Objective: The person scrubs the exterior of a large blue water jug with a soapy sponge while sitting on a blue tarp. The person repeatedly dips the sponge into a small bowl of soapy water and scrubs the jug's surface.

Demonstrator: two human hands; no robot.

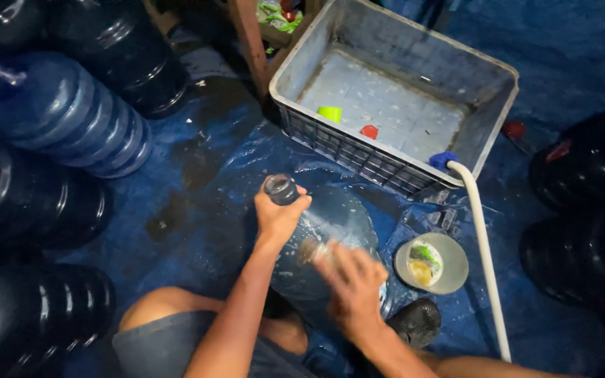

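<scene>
A large blue water jug lies tilted in front of me, wet and soapy. My left hand grips its neck just below the open mouth. My right hand is blurred against the jug's side and seems to hold a pale scrubbing pad, though the blur hides its shape. My knees show at the bottom edge.
A grey plastic crate stands beyond the jug, with a green cap and a red cap inside. A white hose hooks over its rim. A small dish sits at right. Several blue jugs lie around on the blue tarp.
</scene>
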